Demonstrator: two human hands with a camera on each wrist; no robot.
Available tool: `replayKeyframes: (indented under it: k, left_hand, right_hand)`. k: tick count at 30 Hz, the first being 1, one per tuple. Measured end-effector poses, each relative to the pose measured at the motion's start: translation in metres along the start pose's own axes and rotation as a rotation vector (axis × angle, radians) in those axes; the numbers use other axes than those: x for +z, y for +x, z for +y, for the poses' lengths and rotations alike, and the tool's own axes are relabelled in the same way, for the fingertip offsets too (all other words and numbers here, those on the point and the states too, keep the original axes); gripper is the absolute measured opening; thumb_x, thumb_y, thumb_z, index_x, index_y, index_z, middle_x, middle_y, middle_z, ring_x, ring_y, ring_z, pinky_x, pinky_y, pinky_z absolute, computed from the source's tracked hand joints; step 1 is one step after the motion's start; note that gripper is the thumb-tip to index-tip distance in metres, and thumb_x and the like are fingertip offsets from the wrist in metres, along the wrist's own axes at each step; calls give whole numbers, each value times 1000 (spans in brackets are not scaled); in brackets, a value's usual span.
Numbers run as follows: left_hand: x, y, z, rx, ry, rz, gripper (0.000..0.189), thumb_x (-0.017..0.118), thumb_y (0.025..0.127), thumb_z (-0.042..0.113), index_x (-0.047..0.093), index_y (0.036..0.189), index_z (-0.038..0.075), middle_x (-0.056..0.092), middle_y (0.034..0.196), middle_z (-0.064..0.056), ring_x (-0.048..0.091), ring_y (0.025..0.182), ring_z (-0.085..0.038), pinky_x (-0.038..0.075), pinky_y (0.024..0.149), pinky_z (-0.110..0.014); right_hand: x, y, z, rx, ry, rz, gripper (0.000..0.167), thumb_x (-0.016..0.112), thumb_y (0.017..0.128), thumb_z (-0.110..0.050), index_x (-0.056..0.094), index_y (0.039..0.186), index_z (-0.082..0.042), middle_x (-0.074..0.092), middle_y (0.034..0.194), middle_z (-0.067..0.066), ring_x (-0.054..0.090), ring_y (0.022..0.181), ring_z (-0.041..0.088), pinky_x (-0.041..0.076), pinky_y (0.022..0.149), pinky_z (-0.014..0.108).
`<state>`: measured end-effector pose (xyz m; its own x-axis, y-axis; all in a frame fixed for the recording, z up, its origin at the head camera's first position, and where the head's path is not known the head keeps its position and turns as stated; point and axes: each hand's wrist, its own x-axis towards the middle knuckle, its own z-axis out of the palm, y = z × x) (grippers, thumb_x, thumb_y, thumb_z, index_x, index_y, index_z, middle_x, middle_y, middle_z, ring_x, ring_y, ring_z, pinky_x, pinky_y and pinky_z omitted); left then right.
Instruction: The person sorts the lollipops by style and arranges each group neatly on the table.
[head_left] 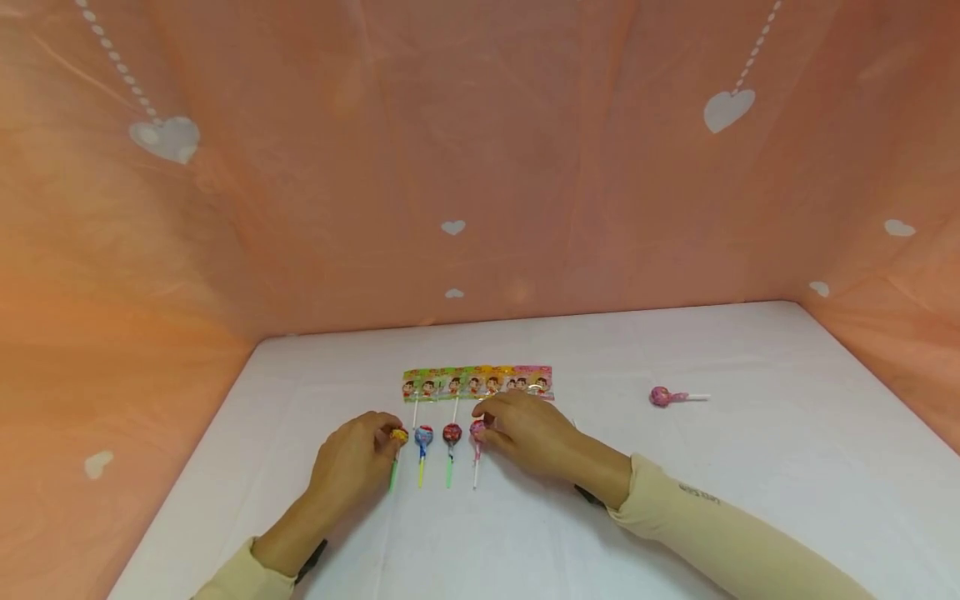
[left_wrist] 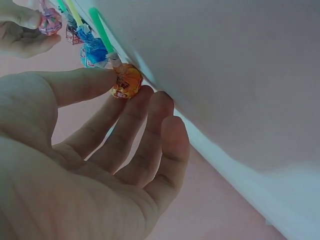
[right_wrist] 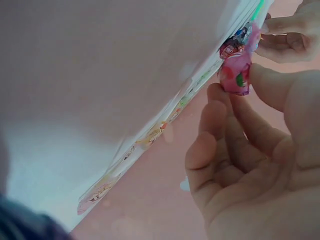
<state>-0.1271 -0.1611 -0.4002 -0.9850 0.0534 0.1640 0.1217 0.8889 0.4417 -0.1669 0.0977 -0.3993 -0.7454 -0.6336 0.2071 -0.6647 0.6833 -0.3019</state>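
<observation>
Four... several lollipops lie side by side in a row on the white table, sticks toward the person. At the row's left end my left hand (head_left: pixel 351 458) pinches the head of a yellow-orange lollipop (left_wrist: pixel 127 82) with a green stick, between thumb and fingers. My right hand (head_left: pixel 528 433) pinches a pink lollipop (right_wrist: pixel 236 75) with a white stick at the right end. Between the hands lie a blue lollipop (head_left: pixel 423 435) with a yellow stick and a dark red lollipop (head_left: pixel 452 432) with a green stick. Neither of these two is touched.
Behind the row lies a line of flat, overlapping wrapped lollipops (head_left: pixel 492 380) in green, yellow and pink packets, some with white sticks showing. Another pink lollipop (head_left: pixel 660 397) lies apart on the right of the white table (head_left: pixel 750 467). An orange cloth with hearts (head_left: pixel 525 167) surrounds the table.
</observation>
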Motion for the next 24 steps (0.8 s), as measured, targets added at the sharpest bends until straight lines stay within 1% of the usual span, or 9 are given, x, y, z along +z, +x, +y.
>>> replayKeyframes:
  k: [3, 8, 12, 16, 20, 24]
  left_hand:
    - [0, 1, 1, 3, 7, 2, 15, 70, 84, 9, 74, 98, 14, 72, 85, -1, 65, 80, -16, 50, 66, -37]
    - [1, 0, 1, -12, 17, -3, 13, 70, 83, 8, 73, 95, 15, 71, 83, 0, 64, 77, -15, 49, 64, -35]
    - [1, 0, 0, -12, 23, 2, 13, 69, 83, 8, 73, 93, 16, 71, 83, 0, 64, 78, -15, 49, 63, -35]
    - [1, 0, -1, -5, 23, 16, 14, 69, 83, 7, 73, 92, 16, 72, 84, 0, 64, 78, -16, 49, 64, -36]
    - [1, 0, 0, -11, 20, 8, 15, 68, 83, 6, 73, 93, 15, 72, 83, -1, 64, 77, -15, 49, 64, -35]
    - [1, 0, 0, -20, 17, -7, 16, 68, 83, 6, 74, 95, 14, 71, 84, -1, 63, 77, -15, 49, 63, -34]
  right_hand:
    - [0, 0, 1, 7, -11, 0, 26, 63, 97, -33, 70, 114, -15, 71, 110, -3, 64, 113, 18, 50, 98, 37]
    - [1, 2, 2, 23, -16, -2, 26, 64, 96, -35, 71, 113, -17, 72, 111, -2, 65, 111, 19, 52, 95, 38]
    - [2, 4, 2, 7, -23, -8, 25, 64, 96, -35, 72, 111, -17, 72, 109, -3, 65, 109, 18, 52, 94, 38]
    - [2, 5, 1, -20, -41, 3, 23, 66, 95, -33, 73, 109, -16, 73, 105, -3, 66, 105, 18, 52, 93, 37]
    - [2, 6, 1, -16, -38, 11, 21, 67, 95, -31, 73, 107, -15, 73, 101, -3, 67, 101, 18, 52, 92, 36]
    - [2, 5, 0, 6, -32, -3, 22, 66, 95, -32, 72, 108, -15, 73, 103, -2, 67, 104, 19, 53, 92, 37]
